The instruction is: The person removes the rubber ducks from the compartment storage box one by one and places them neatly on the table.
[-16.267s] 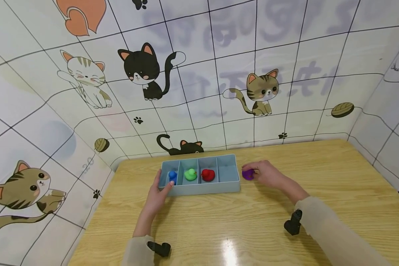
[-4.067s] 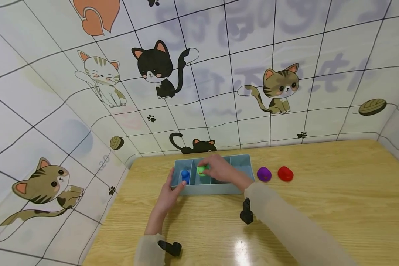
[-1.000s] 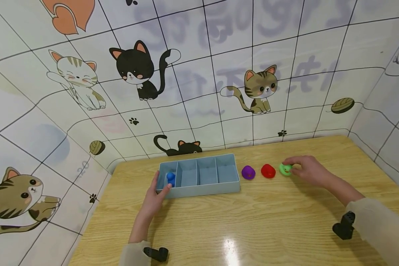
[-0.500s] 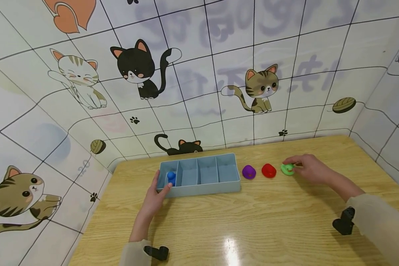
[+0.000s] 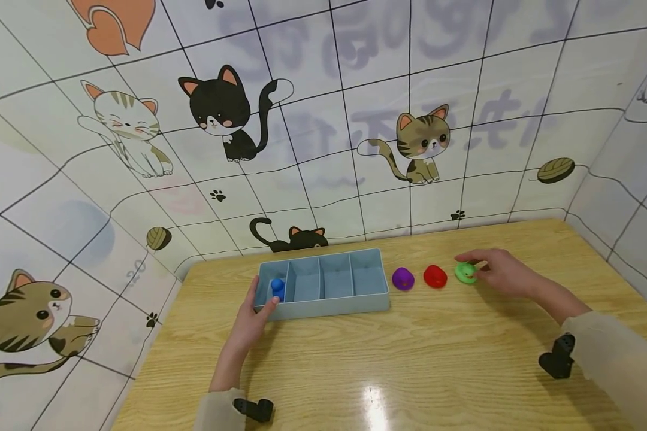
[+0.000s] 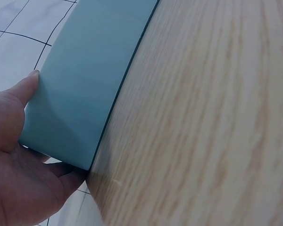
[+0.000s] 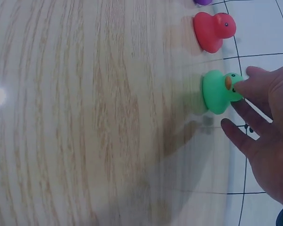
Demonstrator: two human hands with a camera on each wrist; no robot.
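My left hand grips the left end of a blue-grey divided box, thumb at its front wall. The left wrist view shows the box's side wall with fingers around its end. A blue toy, partly hidden by the thumb, sits in the leftmost compartment; the other compartments hold nothing. On the table right of the box stand a purple duck, a red rubber duck and a green rubber duck, in a row. My right hand is at the green duck, fingers loosely spread, thumb by its head.
The wooden table meets a wall printed with cartoon cats just behind the box and ducks. A bright reflection lies near the table's front.
Earlier, blue, green and red toys were in the box. The red and then the green duck came out to the table beside the purple one. Lately my right fingers loosened around the green duck.
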